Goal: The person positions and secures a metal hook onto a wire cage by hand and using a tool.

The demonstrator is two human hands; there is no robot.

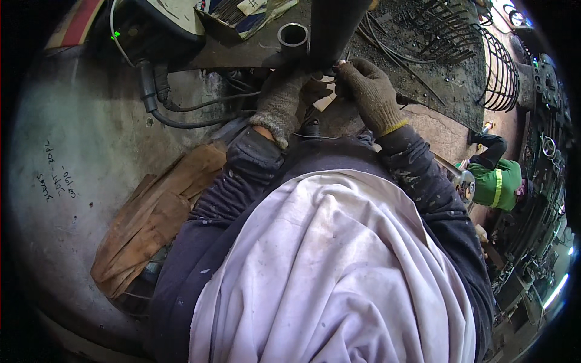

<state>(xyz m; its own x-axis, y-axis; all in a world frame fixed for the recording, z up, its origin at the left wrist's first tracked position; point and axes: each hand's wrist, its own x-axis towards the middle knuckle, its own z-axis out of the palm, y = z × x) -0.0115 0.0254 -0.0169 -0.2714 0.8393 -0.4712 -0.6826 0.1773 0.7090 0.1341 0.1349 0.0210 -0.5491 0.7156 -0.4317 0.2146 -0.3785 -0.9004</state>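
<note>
Both my hands wear brown knitted work gloves and meet at the table's near edge, just below a dark upright cylinder [336,30]. My right hand [370,94] is closed, thumb and fingers pinched at a small pale tip beside the cylinder's base. What it grips is too small to name. My left hand [283,100] lies to the left of it, fingers curled in shadow under the cylinder; whatever they hold is hidden. A short open metal pipe piece [293,35] stands upright on the table, close beyond my left hand.
Curved metal bars [448,30] and loose rods lie on the dark metal table [417,81]. A cable connector [145,85] hangs at left below a machine [151,27]. Brown leather-like cloth [157,224] lies beside my left arm. A person in green [499,184] is at far right.
</note>
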